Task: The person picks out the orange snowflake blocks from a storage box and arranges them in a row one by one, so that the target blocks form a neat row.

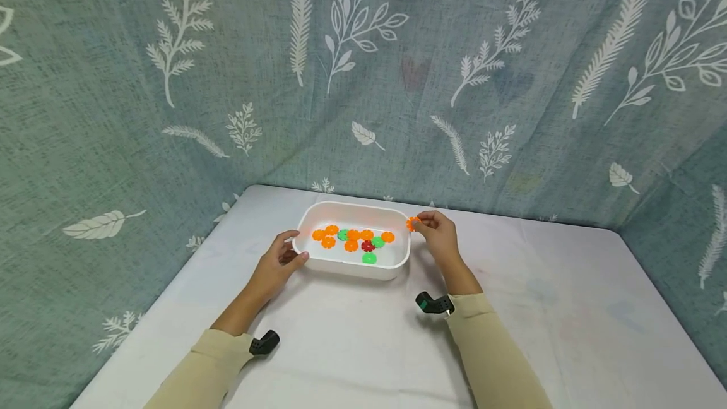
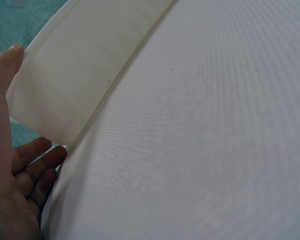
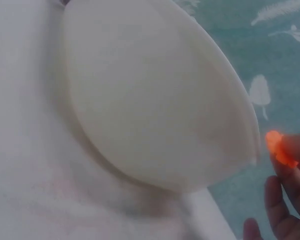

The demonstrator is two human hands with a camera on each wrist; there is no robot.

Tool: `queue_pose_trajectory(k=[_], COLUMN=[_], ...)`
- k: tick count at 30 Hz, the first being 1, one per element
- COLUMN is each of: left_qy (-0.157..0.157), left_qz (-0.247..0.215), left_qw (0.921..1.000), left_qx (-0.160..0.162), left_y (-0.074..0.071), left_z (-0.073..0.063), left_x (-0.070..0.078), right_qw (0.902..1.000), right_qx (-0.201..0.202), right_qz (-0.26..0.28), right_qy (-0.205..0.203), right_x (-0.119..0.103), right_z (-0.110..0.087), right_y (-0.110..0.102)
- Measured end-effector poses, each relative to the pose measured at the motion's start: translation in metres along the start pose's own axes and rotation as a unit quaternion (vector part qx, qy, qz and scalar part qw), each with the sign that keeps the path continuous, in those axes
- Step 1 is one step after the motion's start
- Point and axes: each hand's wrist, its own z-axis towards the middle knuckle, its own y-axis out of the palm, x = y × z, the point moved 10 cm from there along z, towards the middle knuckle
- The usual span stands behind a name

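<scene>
A white plastic tub stands on the table, with several small flower-shaped pieces lying inside. Most are orange, like the orange piece; a few are green, such as the green piece, and one is dark red. My left hand holds the tub's left end, thumb near the front rim and fingers round the side. Just outside the right rim, my right hand pinches an orange flower-shaped piece between thumb and fingers. The right wrist view shows this piece beside the tub wall.
A white cloth covers the table. Behind it and at both sides hangs a blue-green curtain with white leaf prints. Each wrist wears a black camera, one at the left sleeve and one at the right.
</scene>
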Motion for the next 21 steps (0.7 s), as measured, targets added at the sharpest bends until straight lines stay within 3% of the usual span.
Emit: queue_pose_trajectory(k=[16, 21], left_qy=[0.002, -0.003], left_qz=[-0.01, -0.01], left_qw=[0.9999, 0.9999], left_qx=[0.003, 0.002], left_y=[-0.001, -0.001], left_z=[0.001, 0.001], left_x=[0.0, 0.0], right_qw=[0.9988, 0.995], right_qx=[0.047, 0.055], right_qz=[-0.013, -0.083], right_qy=[0.005, -0.011], right_x=[0.021, 0.029], right_z=[0.005, 0.007], right_y=[-0.03, -0.029])
